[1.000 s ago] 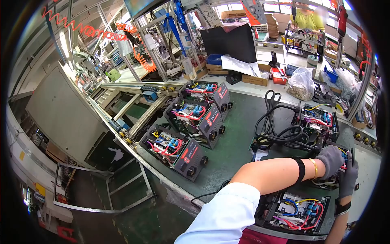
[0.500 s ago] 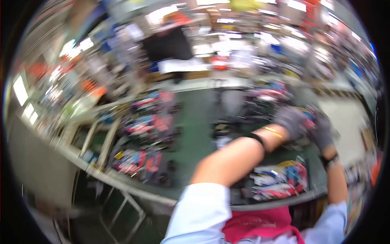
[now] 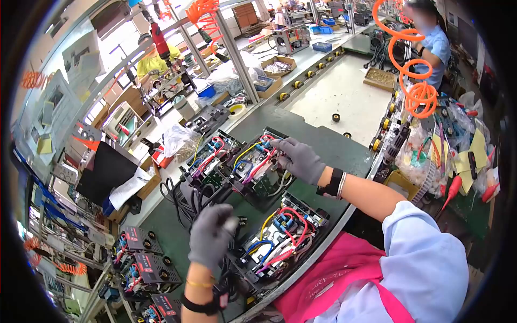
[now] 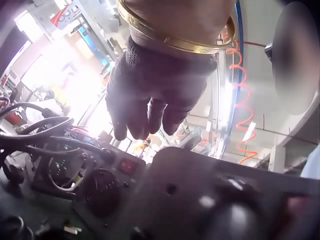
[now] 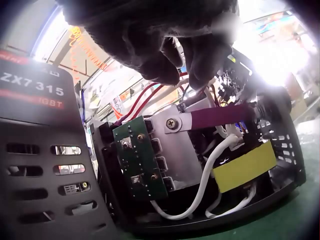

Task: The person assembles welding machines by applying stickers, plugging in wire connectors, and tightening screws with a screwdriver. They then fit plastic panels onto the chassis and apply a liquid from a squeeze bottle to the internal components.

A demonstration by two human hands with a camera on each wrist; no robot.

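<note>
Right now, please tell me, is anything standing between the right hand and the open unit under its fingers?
Nothing visible stands between the right hand and the open unit: the fingertips are close over the wires. The dark slotted panel marked ZX7 315, in the right wrist view, is beside the unit, not between.

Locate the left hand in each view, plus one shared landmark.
Head: left hand, lower left of centre, beside the nearest open unit.
Left wrist: left hand, top centre, fingers down.
Right wrist: not visible.
Landmark: orange coiled hose; head, top; left wrist, right side; right wrist, upper left. Can't confirm same coil.
</note>
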